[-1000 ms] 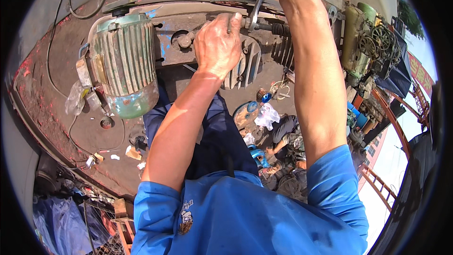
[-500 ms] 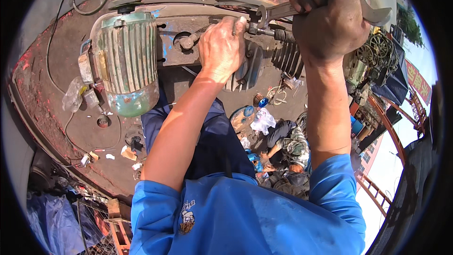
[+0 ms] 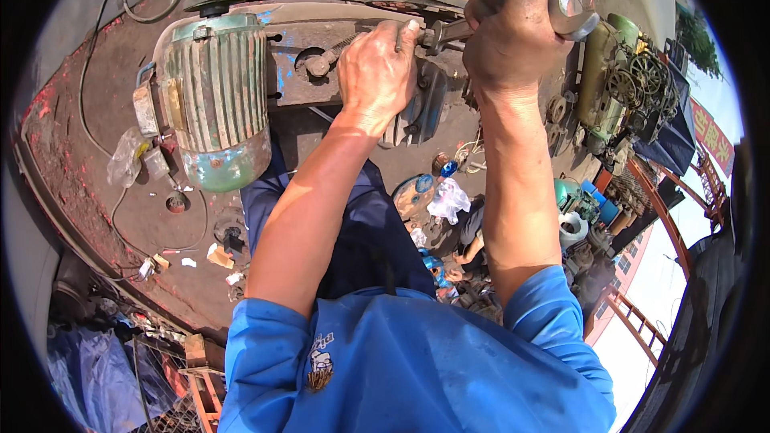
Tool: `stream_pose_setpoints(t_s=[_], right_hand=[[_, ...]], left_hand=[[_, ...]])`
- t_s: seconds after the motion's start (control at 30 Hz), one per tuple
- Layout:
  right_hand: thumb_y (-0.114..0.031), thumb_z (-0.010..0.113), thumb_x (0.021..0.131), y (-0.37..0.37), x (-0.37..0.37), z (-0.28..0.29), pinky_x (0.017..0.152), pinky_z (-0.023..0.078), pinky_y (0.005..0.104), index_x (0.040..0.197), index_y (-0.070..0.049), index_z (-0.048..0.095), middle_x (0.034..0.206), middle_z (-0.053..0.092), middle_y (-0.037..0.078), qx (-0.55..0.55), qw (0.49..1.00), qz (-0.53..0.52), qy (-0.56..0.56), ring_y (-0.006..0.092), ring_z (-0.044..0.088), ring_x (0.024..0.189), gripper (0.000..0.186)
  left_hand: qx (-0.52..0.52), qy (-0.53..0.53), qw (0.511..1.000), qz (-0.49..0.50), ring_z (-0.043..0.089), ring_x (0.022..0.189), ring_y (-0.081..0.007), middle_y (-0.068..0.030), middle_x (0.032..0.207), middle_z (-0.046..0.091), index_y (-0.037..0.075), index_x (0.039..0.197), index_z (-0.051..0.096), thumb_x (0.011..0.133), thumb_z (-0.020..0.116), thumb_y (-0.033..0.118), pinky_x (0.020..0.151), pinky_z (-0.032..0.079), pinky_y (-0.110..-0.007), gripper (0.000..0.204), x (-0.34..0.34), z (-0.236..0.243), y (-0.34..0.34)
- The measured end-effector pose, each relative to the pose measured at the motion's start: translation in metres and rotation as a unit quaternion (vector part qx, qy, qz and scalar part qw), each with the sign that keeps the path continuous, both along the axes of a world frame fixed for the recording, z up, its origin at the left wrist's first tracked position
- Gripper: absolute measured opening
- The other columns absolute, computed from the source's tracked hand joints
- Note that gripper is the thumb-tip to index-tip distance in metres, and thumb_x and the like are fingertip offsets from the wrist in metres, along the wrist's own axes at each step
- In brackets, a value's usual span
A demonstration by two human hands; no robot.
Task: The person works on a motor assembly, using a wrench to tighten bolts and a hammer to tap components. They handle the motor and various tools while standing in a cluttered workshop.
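Left head-worn fisheye; faces down over chest [image 3: 437, 361] to hands [image 3: 377, 72], close.

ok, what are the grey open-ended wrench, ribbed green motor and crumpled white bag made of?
Grey open-ended wrench in the right hand: likely steel, bare and worn; its open end glints.
Ribbed green motor: painted metal, possibly cast; paint looks worn, with brownish patches along the ribs.
Crumpled white bag: probably thin plastic film, slightly glossy; it looks translucent and sharply creased.

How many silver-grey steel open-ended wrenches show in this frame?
1: the silver-grey steel open-ended wrench gripped in the bare right hand, right of the bare left hand. Others may be hidden.
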State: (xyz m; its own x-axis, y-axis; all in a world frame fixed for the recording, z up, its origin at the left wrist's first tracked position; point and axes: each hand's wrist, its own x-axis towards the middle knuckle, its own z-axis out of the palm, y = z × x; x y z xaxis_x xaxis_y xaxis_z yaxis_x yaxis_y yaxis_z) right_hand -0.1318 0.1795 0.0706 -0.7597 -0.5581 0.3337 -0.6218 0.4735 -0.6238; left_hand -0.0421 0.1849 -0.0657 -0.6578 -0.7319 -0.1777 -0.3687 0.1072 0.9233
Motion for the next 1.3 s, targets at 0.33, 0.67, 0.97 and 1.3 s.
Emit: stream_pose_setpoints(t_s=[0.33, 0.67, 0.97, 1.3], right_hand=[[-0.001, 0.057, 0.083, -0.008, -0.036, -0.024, 0.075, 0.05, 0.045, 0.098, 0.005, 0.064, 0.092, 0.063, 0.024, 0.202, 0.95, 0.097, 0.216, 0.0352, 0.062, 0.083, 0.018], [-0.016, 0.057, 0.094, 0.004, -0.053, 0.023, 0.073, 0.049, 0.0443, 0.1, 0.007, 0.064, 0.091, 0.065, 0.027, -0.105, 0.97, -0.046, -0.212, 0.0406, 0.063, 0.086, 0.025], [-0.03, 0.052, 0.101, 0.251, -0.174, 0.082, 0.044, 0.029, 0.0229, 0.08, -0.015, 0.048, 0.062, 0.038, -0.006, -0.472, 0.76, -0.036, -0.445, 0.0064, 0.034, 0.049, 0.026], [-0.032, 0.051, 0.1, 0.274, -0.264, -0.015, 0.044, 0.027, 0.0244, 0.086, -0.008, 0.051, 0.061, 0.039, -0.004, -0.516, 0.714, 0.002, -0.472, 0.0083, 0.035, 0.049, 0.027]], left_hand=[[0.031, -0.035, 0.999, -0.022, 0.063, 0.079, -0.0463, -0.024, 0.078, 0.066, 0.0, 0.085, 0.065, 0.101, 0.054, 0.035, 0.071, 0.049, -0.052, 0.041, -0.002, 0.011, -0.006], [0.056, -0.058, 0.997, -0.017, 0.066, 0.085, -0.0418, -0.0257, 0.09, 0.07, -0.006, 0.105, 0.069, 0.103, 0.05, 0.042, 0.079, 0.05, -0.044, 0.052, -0.013, 0.013, 0.006], [-0.045, -0.007, 0.999, -0.008, 0.062, 0.094, -0.0199, -0.0114, 0.101, 0.07, -0.002, 0.116, 0.067, 0.104, 0.053, 0.04, 0.087, 0.048, -0.032, 0.045, -0.012, 0.024, 0.01], [-0.418, -0.122, 0.807, -0.398, 0.06, 0.105, -0.0395, -0.0185, 0.113, 0.064, 0.004, 0.123, 0.062, 0.098, 0.059, 0.028, 0.09, 0.049, -0.047, 0.035, -0.158, 0.117, 0.115]])
